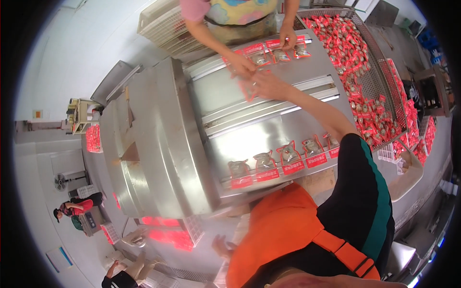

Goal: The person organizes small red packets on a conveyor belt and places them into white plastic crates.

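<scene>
My right hand (268, 86) reaches over the steel bed (216, 93) of a vacuum packaging machine. It is closed on a blurred red-edged clear pouch (247, 90), close to a co-worker's hand (242, 66). Low beside my orange apron (281, 223), my left hand (222, 246) is blurred, fingers apart and seemingly holding nothing. A row of filled pouches (289, 154) lies along the near edge, red printed ends toward me. More filled pouches (280, 55) lie along the far edge, where the co-worker's other hand (288, 37) touches one.
The machine's steel lid (158, 144) stands left of the bed. At right, a perforated metal tray (380, 73) holds heaped red packets (342, 39). White crates (196, 230) with red packets stand below left. Stacked plastic crates (162, 28) are beside the co-worker.
</scene>
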Available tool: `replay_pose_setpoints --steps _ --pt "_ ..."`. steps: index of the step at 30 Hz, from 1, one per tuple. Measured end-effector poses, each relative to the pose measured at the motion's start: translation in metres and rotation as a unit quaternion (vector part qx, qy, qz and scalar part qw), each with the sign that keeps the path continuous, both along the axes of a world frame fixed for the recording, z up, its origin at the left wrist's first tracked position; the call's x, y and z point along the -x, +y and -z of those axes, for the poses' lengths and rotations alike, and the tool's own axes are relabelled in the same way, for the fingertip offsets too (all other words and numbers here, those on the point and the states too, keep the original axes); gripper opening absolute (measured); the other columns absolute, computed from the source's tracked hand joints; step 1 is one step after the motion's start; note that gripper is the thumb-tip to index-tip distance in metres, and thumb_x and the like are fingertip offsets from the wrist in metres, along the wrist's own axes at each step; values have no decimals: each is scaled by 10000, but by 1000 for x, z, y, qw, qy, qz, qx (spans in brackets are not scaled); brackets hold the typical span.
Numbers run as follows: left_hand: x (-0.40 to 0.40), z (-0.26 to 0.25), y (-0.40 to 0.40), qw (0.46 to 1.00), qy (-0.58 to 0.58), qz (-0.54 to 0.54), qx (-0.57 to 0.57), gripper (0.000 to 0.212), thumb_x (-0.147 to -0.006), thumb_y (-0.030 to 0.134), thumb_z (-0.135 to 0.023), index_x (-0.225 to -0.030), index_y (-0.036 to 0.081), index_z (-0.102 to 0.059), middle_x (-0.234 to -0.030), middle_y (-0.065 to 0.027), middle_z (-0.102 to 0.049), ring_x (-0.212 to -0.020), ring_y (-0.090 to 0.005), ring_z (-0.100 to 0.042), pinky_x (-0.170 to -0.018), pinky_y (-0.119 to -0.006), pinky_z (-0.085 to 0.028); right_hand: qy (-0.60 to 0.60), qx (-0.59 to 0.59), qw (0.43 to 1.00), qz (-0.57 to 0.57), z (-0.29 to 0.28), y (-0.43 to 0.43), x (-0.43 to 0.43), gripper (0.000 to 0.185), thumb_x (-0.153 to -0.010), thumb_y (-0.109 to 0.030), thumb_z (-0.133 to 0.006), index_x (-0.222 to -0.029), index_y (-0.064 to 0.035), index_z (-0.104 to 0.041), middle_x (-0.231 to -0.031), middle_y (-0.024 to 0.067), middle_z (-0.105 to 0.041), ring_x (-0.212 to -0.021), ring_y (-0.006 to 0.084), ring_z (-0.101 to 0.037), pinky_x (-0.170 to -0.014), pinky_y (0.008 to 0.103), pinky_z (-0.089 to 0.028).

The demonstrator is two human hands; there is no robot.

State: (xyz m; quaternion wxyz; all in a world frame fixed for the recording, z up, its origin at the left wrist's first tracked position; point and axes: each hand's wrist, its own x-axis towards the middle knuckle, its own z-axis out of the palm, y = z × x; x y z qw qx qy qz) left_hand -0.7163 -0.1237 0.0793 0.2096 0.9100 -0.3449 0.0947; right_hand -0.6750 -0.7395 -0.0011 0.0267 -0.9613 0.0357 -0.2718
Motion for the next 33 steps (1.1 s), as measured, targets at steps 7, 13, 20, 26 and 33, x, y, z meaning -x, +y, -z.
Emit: replay_pose_setpoints --steps 7,13,20,26,33 --pt "22 60 113 996 27 -66 -53 250 -708 31 -520 -928 10 -636 -1006 -178 -592 -922 -344 -570 -800 -432 -465 136 150 959 -200 63 32 -160 428 -872 -346 -524 -1253 -164 -451 -1105 24 -539 -1064 205 -516 -904 397 -411" --pt "45 47 99 988 56 -122 -82 262 -697 -16 -525 -917 41 -656 -1070 -172 -582 -937 -305 -566 -780 -370 -474 188 192 954 -133 84 12 -213 313 -894 -353 -468 -1169 -210 -513 -1144 10 -532 -1150 198 -469 -996 418 -365" --pt "35 31 96 985 86 -134 -67 272 -695 -47 -515 -916 48 -644 -1069 -182 -571 -954 -325 -560 -794 -386 -471 198 387 899 -48 49 30 -197 305 -858 -249 -482 -1151 -190 -544 -1187 35 -506 -1211 224 -418 -1107 468 -215" --pt "-31 3 95 984 111 -132 -37 183 -723 -29 -523 -886 -2 -604 -949 -201 -589 -935 -390 -555 -812 -459 -450 118 263 957 7 9 95 -124 511 -816 -159 -507 -1319 -99 -443 -1280 103 -476 -1233 258 -409 -1087 454 -261" --pt "-130 19 94 996 73 -18 45 237 -712 -82 -515 -916 -3 -604 -1009 -181 -592 -937 -364 -563 -791 -426 -468 80 -63 988 119 -21 247 75 531 -772 -39 -550 -1291 -54 -438 -1280 200 -465 -1158 369 -466 -961 478 -391"
